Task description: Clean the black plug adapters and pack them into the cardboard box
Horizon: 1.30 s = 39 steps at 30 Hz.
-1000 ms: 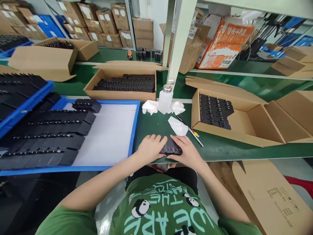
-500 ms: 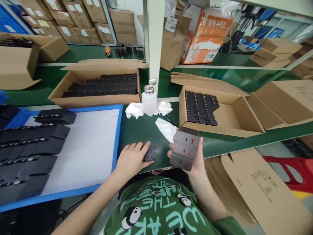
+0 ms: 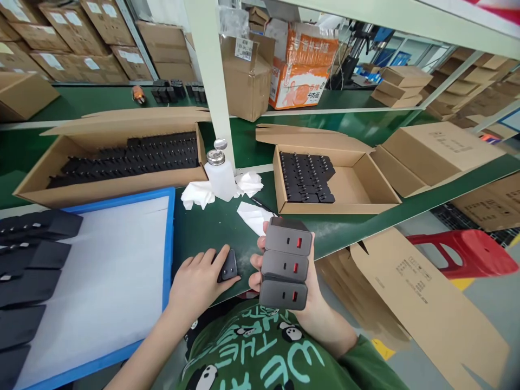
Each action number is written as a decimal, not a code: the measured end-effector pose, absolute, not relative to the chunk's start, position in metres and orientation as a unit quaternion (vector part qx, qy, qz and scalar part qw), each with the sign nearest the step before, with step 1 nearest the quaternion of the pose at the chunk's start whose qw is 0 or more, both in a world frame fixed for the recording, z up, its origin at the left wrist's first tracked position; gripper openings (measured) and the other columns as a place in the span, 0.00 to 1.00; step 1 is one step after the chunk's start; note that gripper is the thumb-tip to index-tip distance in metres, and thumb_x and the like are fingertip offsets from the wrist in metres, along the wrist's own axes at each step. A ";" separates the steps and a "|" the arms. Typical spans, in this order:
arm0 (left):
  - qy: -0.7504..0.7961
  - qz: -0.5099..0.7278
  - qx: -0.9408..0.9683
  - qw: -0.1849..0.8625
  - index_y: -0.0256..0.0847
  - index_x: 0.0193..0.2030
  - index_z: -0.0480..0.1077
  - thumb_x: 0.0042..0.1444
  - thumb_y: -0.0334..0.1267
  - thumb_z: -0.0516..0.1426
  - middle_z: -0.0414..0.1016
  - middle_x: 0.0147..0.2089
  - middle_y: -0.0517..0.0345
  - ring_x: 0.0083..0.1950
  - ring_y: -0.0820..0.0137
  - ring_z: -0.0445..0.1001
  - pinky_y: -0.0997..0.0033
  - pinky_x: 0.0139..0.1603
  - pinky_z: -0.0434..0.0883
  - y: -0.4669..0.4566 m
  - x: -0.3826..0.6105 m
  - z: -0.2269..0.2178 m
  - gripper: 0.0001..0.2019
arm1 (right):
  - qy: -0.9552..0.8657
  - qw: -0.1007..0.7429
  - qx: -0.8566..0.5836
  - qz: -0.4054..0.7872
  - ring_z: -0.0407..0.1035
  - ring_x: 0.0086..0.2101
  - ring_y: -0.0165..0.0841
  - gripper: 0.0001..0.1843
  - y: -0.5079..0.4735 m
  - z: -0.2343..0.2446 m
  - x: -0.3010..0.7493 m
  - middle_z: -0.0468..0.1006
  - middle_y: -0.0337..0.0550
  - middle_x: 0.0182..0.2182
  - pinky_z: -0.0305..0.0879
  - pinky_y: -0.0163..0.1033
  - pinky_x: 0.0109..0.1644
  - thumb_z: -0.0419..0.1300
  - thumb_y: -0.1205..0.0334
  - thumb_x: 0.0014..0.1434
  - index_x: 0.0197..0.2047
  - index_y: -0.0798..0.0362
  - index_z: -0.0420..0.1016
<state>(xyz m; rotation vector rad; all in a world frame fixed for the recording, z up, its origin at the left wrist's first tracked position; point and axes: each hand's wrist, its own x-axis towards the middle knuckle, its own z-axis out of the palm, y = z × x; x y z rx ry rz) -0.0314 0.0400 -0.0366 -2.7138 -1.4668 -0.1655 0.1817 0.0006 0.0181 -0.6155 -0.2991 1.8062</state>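
Observation:
My left hand rests on the green bench with its thumb and fingers closed round a dark charger, whose visible end shows small metal pins. My right hand grips three dark grey chargers side by side in a row, held up off the bench. Each of them faces me with a narrow dark port and a red port. Behind that hand lies a white wipe with a black pen beside it.
A blue-rimmed tray at the left carries rows of black chargers. Two open cartons, the left one and the right one, hold black chargers. A white pump bottle stands between crumpled wipes. A red stool is at the right.
My view has turned to the right, so the scene sits further left. The three chargers in my right hand now face me more squarely. Both hands keep their hold.

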 end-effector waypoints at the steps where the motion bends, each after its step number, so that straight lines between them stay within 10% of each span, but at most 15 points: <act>1: -0.474 -0.054 -0.879 0.029 0.40 0.58 0.74 0.61 0.53 0.59 0.79 0.38 0.46 0.37 0.51 0.79 0.56 0.33 0.71 0.040 -0.032 -0.036 0.25 | -0.125 0.565 -0.259 0.773 0.65 0.32 0.34 0.30 0.001 0.018 0.181 0.78 0.41 0.44 0.68 0.39 0.31 0.62 0.26 0.51 0.45 0.40 0.77; 9: -0.471 -0.057 -0.880 0.009 0.34 0.59 0.74 0.65 0.53 0.56 0.78 0.38 0.44 0.38 0.50 0.79 0.55 0.34 0.72 0.040 -0.028 -0.036 0.26 | -0.171 0.560 -0.279 0.761 0.70 0.34 0.34 0.32 0.000 0.020 0.180 0.79 0.38 0.46 0.73 0.42 0.36 0.51 0.23 0.57 0.42 0.39 0.79; 13: -0.469 -0.048 -0.881 -0.031 0.34 0.64 0.70 0.63 0.55 0.59 0.79 0.45 0.41 0.43 0.48 0.80 0.53 0.40 0.74 0.039 -0.032 -0.028 0.30 | -0.416 0.547 -0.466 0.557 0.75 0.34 0.39 0.46 0.005 0.005 0.196 0.82 0.46 0.43 0.76 0.49 0.37 0.33 0.21 0.61 0.47 0.44 0.79; 16: -0.436 -0.042 -0.894 -0.092 0.45 0.72 0.59 0.58 0.59 0.62 0.74 0.61 0.45 0.58 0.52 0.76 0.58 0.54 0.74 0.042 -0.051 -0.010 0.40 | -0.510 0.517 -0.524 0.445 0.78 0.40 0.45 0.47 0.013 -0.008 0.217 0.83 0.49 0.43 0.77 0.54 0.46 0.51 0.17 0.51 0.55 0.47 0.78; 19: -0.434 -0.069 -0.885 -0.154 0.51 0.76 0.50 0.58 0.58 0.64 0.63 0.72 0.46 0.69 0.50 0.66 0.53 0.65 0.68 0.048 -0.080 0.010 0.44 | -0.568 0.472 -0.560 0.375 0.74 0.51 0.49 0.39 0.022 -0.023 0.227 0.81 0.48 0.51 0.69 0.57 0.61 0.74 0.34 0.43 0.55 0.45 0.79; 25: -0.459 0.010 -0.854 -0.244 0.60 0.77 0.45 0.52 0.42 0.70 0.59 0.74 0.47 0.64 0.48 0.72 0.57 0.53 0.74 0.052 -0.110 0.018 0.52 | -0.644 0.365 -0.623 0.252 0.69 0.51 0.56 0.32 0.021 -0.054 0.199 0.80 0.56 0.49 0.64 0.69 0.61 0.68 0.41 0.55 0.58 0.49 0.78; 32: -0.450 0.021 -0.833 -0.320 0.59 0.76 0.45 0.58 0.34 0.61 0.67 0.68 0.50 0.52 0.60 0.78 0.70 0.42 0.73 0.049 -0.098 0.010 0.44 | -0.802 0.146 -0.513 0.271 0.50 0.71 0.56 0.57 0.022 -0.010 0.253 0.49 0.51 0.75 0.61 0.64 0.69 0.65 0.38 0.59 0.78 0.40 0.34; 39: -0.396 0.092 -0.906 -0.119 0.58 0.78 0.38 0.52 0.25 0.62 0.42 0.81 0.44 0.69 0.43 0.67 0.53 0.57 0.71 0.076 -0.096 0.028 0.53 | -0.906 -0.088 -0.370 0.185 0.42 0.73 0.59 0.67 0.069 0.023 0.286 0.39 0.49 0.77 0.58 0.65 0.71 0.67 0.74 0.50 0.78 0.39 0.26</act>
